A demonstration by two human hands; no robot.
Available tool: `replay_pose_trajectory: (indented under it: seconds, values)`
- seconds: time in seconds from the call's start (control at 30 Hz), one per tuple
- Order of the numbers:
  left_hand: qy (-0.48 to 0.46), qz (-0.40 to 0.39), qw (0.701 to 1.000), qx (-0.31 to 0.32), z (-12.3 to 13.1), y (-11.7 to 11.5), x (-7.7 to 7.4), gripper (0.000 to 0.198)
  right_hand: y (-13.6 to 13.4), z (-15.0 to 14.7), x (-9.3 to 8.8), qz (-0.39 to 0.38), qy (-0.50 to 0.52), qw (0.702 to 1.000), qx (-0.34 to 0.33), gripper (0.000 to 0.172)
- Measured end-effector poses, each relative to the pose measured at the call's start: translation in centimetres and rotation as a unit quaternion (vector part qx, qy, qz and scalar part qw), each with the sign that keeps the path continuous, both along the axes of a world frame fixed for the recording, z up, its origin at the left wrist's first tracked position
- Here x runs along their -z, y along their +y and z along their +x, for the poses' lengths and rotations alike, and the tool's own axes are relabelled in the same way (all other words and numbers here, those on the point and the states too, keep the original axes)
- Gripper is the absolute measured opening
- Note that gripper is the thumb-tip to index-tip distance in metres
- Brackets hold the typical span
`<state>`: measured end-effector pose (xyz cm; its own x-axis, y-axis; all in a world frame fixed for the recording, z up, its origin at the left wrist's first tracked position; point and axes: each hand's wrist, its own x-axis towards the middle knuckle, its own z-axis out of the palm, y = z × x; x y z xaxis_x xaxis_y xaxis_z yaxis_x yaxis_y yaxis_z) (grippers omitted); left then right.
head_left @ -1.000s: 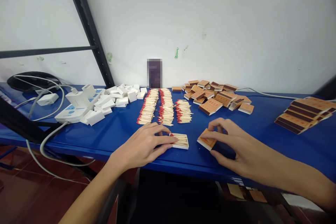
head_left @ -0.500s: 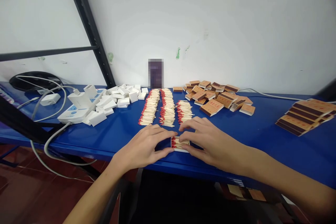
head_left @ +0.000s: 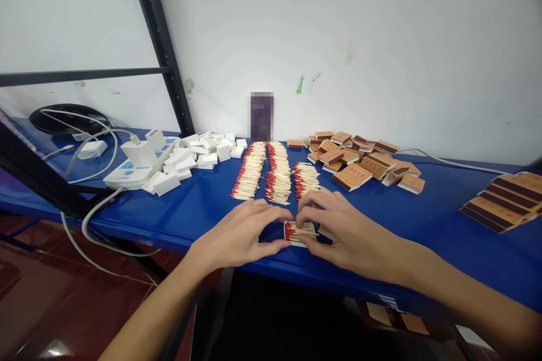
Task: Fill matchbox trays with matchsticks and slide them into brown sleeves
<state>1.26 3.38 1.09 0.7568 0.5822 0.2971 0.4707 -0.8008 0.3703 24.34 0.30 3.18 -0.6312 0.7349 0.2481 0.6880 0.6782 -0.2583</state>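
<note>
A white matchbox tray [head_left: 300, 245] filled with red-tipped matches [head_left: 296, 231] lies near the front edge of the blue table. At its left end, my left hand [head_left: 248, 232] is curved round the corner, with thumb and fingers closed on the tray. My right hand [head_left: 339, 228] closes round the tray's right part, its index finger on the far side and thumb on the near side. A few matches there stick out toward the right hand. Just beyond are three rows of loose matches: a left row [head_left: 249, 172], a middle row [head_left: 278, 174] and a shorter right row [head_left: 306, 177].
White empty trays [head_left: 199, 152] lie piled at the back left, beside a power strip [head_left: 131, 174] with chargers and cables. Orange matchbox sleeves [head_left: 353, 176] are heaped at the back right. More sleeves [head_left: 503, 203] stand stacked far right. A black rack post [head_left: 163, 39] rises at left.
The view has shifted, so everything sits slightly further right. Both hands stay at the tray; some matches in it now lie skewed and protrude at the right end.
</note>
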Motion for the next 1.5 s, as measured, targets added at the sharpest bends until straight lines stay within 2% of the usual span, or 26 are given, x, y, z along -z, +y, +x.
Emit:
replay_pose_trajectory:
  seconds: [0.27, 0.5, 0.7, 0.8, 1.07, 1.27, 1.4, 1.5]
  values:
    - [0.020, 0.033, 0.998, 0.050, 0.2, 0.2, -0.2, 0.032, 0.0, 2.7, 0.1, -0.029, 0.007, 0.999, 0.038, 0.018]
    - [0.018, 0.050, 0.997, 0.054, 0.2, 0.2, -0.1, 0.026, 0.3, 2.4, 0.2, -0.052, 0.004, 0.998, 0.033, 0.021]
    - [0.018, 0.060, 0.997, 0.050, 0.3, 0.3, 0.0, 0.024, -0.7, 2.8, -0.2, -0.015, -0.006, 1.000, -0.008, 0.011]
    - [0.012, 0.066, 0.997, 0.048, 0.3, 0.3, 0.1, 0.023, -1.2, 3.4, -0.3, 0.001, -0.028, 0.999, -0.027, 0.011]
    - [0.012, 0.064, 0.997, 0.042, 0.3, 0.2, 0.1, 0.031, -1.6, 4.5, -0.3, -0.053, -0.077, 0.995, -0.030, 0.021]
    - [0.054, 0.064, 0.995, 0.046, 0.2, 0.0, -0.3, 0.035, -1.9, 3.6, -0.5, -0.052, -0.089, 0.995, -0.012, 0.027]
    - [0.043, 0.049, 0.997, 0.041, 0.3, -0.1, -0.3, 0.042, -1.7, 1.8, -0.6, 0.000, -0.042, 0.999, -0.004, 0.020]
    - [0.020, 0.037, 0.999, 0.019, 0.2, -0.1, -0.2, 0.050, -1.1, 0.2, -0.5, 0.032, -0.043, 0.999, -0.002, 0.017]
